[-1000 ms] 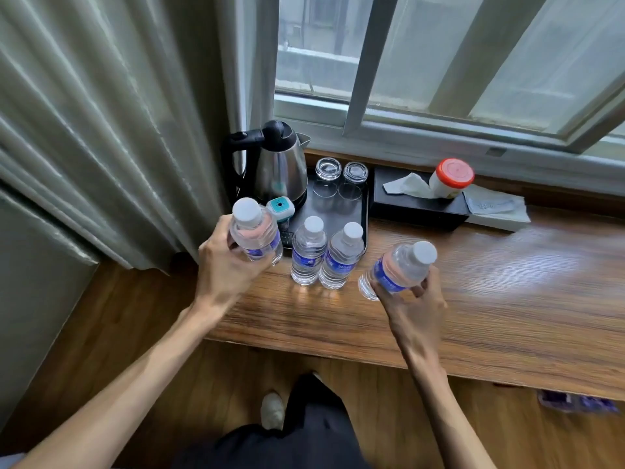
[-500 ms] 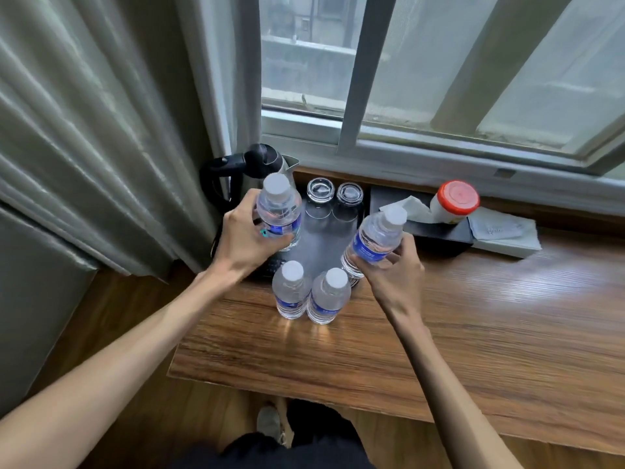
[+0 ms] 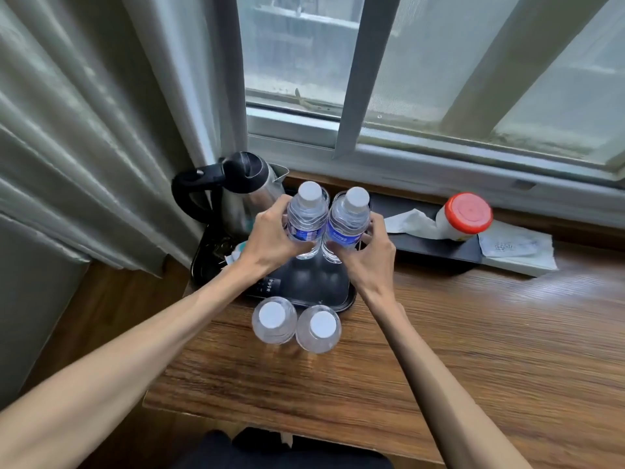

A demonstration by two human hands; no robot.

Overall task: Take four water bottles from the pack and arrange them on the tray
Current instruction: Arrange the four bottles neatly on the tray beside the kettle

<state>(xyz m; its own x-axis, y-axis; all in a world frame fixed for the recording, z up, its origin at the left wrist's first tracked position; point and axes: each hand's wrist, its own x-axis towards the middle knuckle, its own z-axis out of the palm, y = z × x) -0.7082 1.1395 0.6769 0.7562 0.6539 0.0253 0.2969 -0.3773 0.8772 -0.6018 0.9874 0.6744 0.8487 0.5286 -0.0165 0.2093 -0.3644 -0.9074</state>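
Note:
My left hand [image 3: 270,236] grips a clear water bottle [image 3: 306,214] with a blue label and white cap. My right hand [image 3: 367,252] grips a second such bottle [image 3: 348,220]. The two held bottles stand upright side by side, touching, over the far part of the black tray [image 3: 338,292]; I cannot tell whether they rest on it. Two more bottles stand on the wooden table just in front of the tray: the left one [image 3: 274,319] and the right one [image 3: 318,328], seen from above. The glasses at the back of the tray are hidden behind the held bottles.
A steel kettle [image 3: 247,194] with a black handle sits at the tray's left. A black tissue box [image 3: 429,247] with a red-lidded white jar [image 3: 465,216] and a folded paper [image 3: 517,248] lies to the right. Curtains hang left, the window sill behind.
Both hands moved their bottles together and further over the tray, now upright and touching. The view moved closer and more overhead; the two standing bottles kept their place.

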